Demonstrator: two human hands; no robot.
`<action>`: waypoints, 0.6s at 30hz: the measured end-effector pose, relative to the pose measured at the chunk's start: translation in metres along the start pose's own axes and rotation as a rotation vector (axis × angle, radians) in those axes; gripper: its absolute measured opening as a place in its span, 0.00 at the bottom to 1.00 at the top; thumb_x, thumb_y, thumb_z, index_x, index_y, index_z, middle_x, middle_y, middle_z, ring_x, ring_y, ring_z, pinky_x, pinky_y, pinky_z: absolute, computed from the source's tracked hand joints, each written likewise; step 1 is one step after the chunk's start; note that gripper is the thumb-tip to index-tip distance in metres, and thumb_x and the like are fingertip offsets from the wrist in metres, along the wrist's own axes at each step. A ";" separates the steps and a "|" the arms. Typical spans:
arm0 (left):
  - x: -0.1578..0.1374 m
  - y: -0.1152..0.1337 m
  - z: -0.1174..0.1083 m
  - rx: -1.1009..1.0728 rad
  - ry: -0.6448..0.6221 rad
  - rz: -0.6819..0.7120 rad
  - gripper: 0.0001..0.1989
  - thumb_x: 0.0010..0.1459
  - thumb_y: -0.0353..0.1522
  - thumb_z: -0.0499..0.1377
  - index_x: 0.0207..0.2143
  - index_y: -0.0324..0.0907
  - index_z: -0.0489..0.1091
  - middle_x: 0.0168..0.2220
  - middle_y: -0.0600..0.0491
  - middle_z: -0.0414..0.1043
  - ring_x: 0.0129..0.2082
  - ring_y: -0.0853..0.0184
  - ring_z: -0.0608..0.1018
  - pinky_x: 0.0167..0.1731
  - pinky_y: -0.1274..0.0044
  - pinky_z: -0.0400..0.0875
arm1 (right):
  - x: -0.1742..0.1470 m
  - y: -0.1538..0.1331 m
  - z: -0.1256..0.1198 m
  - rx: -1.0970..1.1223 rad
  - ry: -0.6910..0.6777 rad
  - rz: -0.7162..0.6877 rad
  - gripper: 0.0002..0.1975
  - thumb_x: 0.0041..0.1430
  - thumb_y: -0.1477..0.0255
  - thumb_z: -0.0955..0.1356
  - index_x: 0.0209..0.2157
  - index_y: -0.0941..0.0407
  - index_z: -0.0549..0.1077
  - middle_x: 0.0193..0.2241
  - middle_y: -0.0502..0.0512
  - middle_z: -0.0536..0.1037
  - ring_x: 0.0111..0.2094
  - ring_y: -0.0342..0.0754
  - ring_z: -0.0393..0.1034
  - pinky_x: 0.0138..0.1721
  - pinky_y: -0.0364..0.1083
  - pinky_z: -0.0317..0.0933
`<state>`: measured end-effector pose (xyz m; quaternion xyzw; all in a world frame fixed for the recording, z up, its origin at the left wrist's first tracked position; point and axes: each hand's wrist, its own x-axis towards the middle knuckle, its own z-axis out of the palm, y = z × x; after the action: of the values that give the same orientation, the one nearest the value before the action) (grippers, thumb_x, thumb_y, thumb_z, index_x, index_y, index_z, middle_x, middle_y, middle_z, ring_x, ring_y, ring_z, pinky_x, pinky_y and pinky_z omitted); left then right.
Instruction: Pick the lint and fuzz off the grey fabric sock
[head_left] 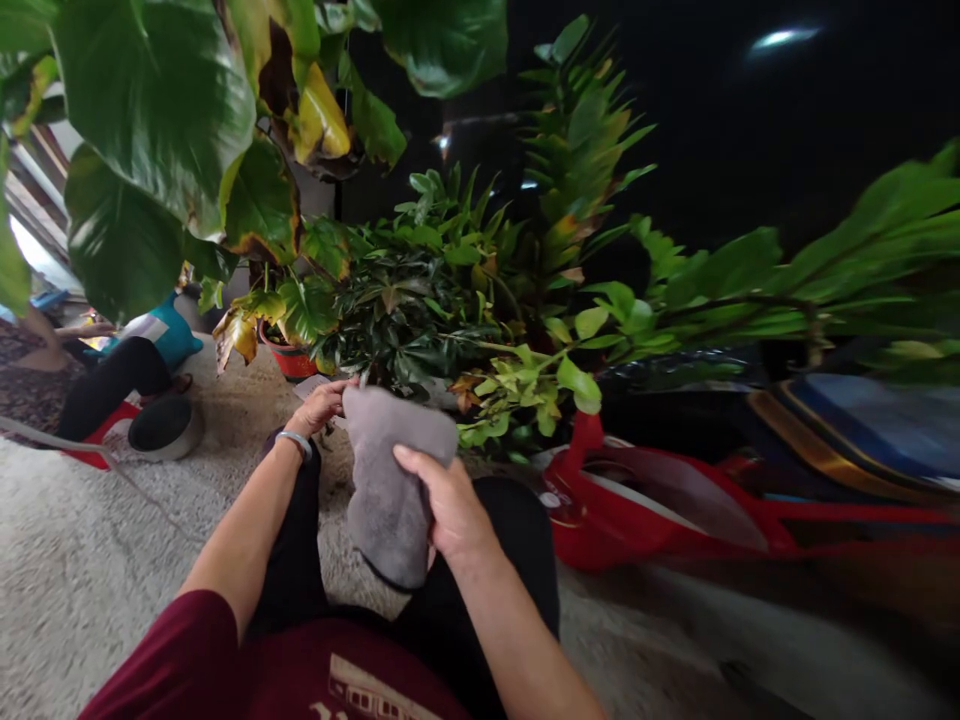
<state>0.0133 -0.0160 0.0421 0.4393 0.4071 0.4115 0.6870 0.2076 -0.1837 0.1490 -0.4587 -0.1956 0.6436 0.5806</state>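
Observation:
My right hand (452,505) grips a grey plush cloth (390,480), thumb on top and the other fingers hidden beneath it. The cloth hangs down between my knees and shows a dark hem at its lower end. To its left, my left hand (321,408) reaches to the cloth's upper corner with the fingertips pinched together. What they pinch is hidden; a pale leaf or flap shows beside them. Just beyond both hands stands a dark-leaved bushy plant (401,310). Left of that, a red pot (289,358) holds a plant with yellowing leaves.
Large green leaves (154,100) hang close at upper left. A red bag-like container (645,510) stands by my right knee, beside a blue and gold bundle (847,430). At left, another person sits near a grey bucket (169,428). A cord (112,460) crosses the concrete floor.

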 end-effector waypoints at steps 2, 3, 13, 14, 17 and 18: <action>-0.001 0.001 0.001 -0.003 -0.012 0.001 0.26 0.42 0.27 0.66 0.48 0.37 0.78 0.28 0.53 0.77 0.27 0.68 0.77 0.34 0.77 0.71 | 0.010 -0.030 0.010 0.104 0.019 -0.155 0.20 0.33 0.69 0.80 0.33 0.56 0.80 0.28 0.52 0.85 0.29 0.53 0.80 0.31 0.47 0.75; -0.002 0.002 0.002 -0.004 -0.014 -0.012 0.26 0.42 0.27 0.66 0.48 0.37 0.77 0.28 0.53 0.77 0.27 0.68 0.77 0.34 0.76 0.72 | 0.020 -0.043 0.015 0.166 0.039 -0.215 0.20 0.34 0.70 0.80 0.34 0.56 0.80 0.30 0.51 0.85 0.31 0.53 0.81 0.33 0.47 0.76; -0.008 0.006 0.000 -0.015 0.016 -0.041 0.30 0.43 0.27 0.67 0.52 0.36 0.77 0.30 0.50 0.78 0.31 0.66 0.79 0.38 0.74 0.73 | 0.031 0.024 -0.009 0.073 0.197 0.315 0.07 0.39 0.71 0.76 0.21 0.54 0.76 0.17 0.56 0.80 0.30 0.60 0.82 0.33 0.53 0.78; -0.008 0.006 0.000 -0.017 0.023 -0.042 0.29 0.43 0.27 0.67 0.52 0.36 0.77 0.30 0.50 0.78 0.31 0.66 0.79 0.38 0.74 0.73 | 0.019 0.027 -0.011 0.050 0.174 0.305 0.08 0.38 0.70 0.77 0.21 0.55 0.76 0.17 0.55 0.80 0.28 0.59 0.81 0.33 0.52 0.77; -0.007 0.007 -0.001 -0.023 0.025 -0.019 0.27 0.41 0.27 0.68 0.48 0.37 0.78 0.30 0.51 0.78 0.30 0.67 0.78 0.36 0.76 0.72 | -0.002 0.005 -0.005 0.066 0.074 0.161 0.14 0.35 0.68 0.79 0.26 0.56 0.79 0.21 0.54 0.82 0.26 0.56 0.80 0.32 0.51 0.77; -0.007 0.007 0.000 -0.028 0.021 -0.008 0.26 0.40 0.27 0.69 0.47 0.37 0.79 0.30 0.52 0.78 0.30 0.68 0.78 0.36 0.76 0.72 | -0.001 -0.010 0.001 0.095 0.048 0.092 0.16 0.34 0.68 0.80 0.28 0.57 0.79 0.23 0.53 0.83 0.26 0.56 0.80 0.33 0.51 0.77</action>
<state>0.0091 -0.0205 0.0499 0.4236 0.4103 0.4190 0.6904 0.2124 -0.1822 0.1571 -0.4546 -0.1293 0.6669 0.5761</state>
